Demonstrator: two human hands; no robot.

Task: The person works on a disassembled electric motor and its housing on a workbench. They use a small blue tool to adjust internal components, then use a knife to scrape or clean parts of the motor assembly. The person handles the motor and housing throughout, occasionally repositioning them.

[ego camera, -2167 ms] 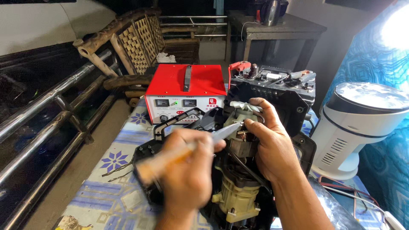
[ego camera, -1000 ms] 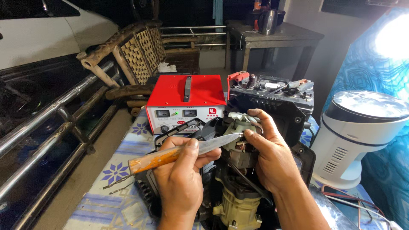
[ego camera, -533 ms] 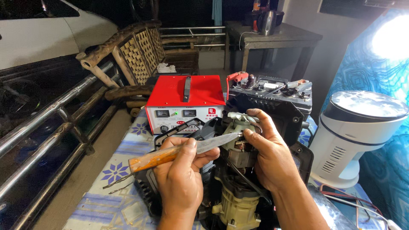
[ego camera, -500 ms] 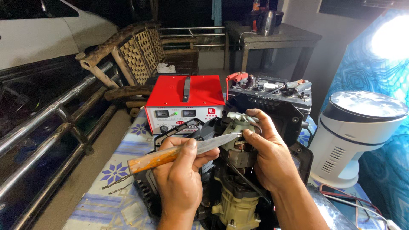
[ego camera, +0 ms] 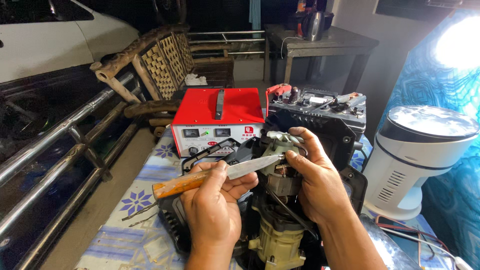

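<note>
A knife (ego camera: 220, 174) with a wooden handle is gripped by the left hand (ego camera: 212, 205), fingers clamped around the handle, the blade pointing toward 3 o'clock. Its tip is touching the motor (ego camera: 277, 167) at frame centre. The motor is steadied by the right hand (ego camera: 317, 180), fingers curled around its top and side. At 12 o'clock of the motor a red charger (ego camera: 217, 120) is seen; at 3 o'clock, a white fan (ego camera: 420, 155)

Red charger box (ego camera: 217, 107) crowding behind, white fan (ego camera: 420, 160) blocking right, open tablecloth (ego camera: 125, 240) left
</note>
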